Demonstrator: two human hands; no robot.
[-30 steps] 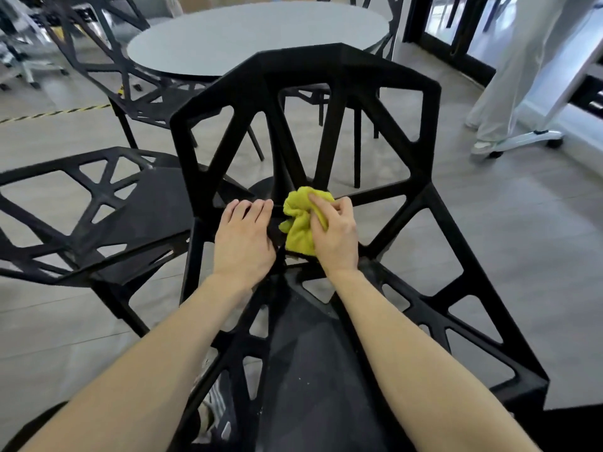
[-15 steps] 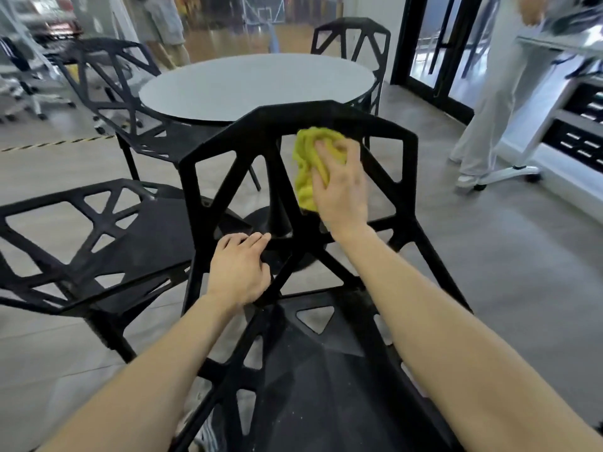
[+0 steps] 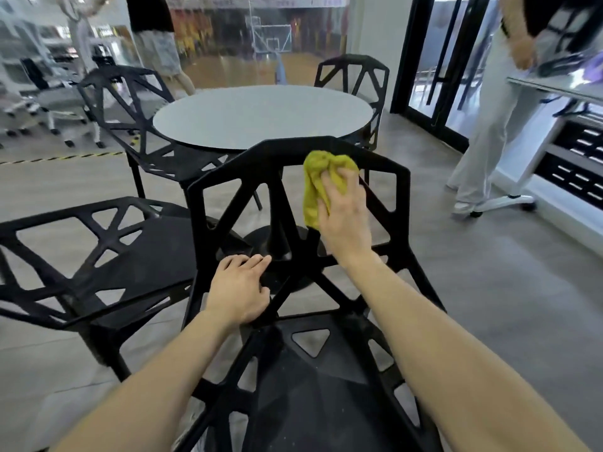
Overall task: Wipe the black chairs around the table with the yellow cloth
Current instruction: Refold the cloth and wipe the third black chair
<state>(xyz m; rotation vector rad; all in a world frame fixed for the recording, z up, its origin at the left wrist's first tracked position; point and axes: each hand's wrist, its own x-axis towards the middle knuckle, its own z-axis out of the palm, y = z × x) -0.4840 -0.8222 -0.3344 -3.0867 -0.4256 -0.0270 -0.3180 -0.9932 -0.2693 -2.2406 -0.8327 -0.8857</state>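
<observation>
The right hand [image 3: 342,216] had the cloth [image 3: 318,181] bunched under its fingers and pressed against the upper part of the nearest chair [image 3: 293,197], just under the top rail of its back and a little right of centre; the cloth hung down a short way along one of the slanting struts. That grip was closed round the cloth, fingers curled over it. The left hand [image 3: 239,288] lay lower down on the back's frame where it met the seat, fingers loosely bent over a strut, apparently steadying the chair. The top rail ran left to right directly above the cloth, so I judged the right hand the one placed to wipe along it. The round bench [image 3: 261,119] stood just beyond, with other black chairs around it.
</observation>
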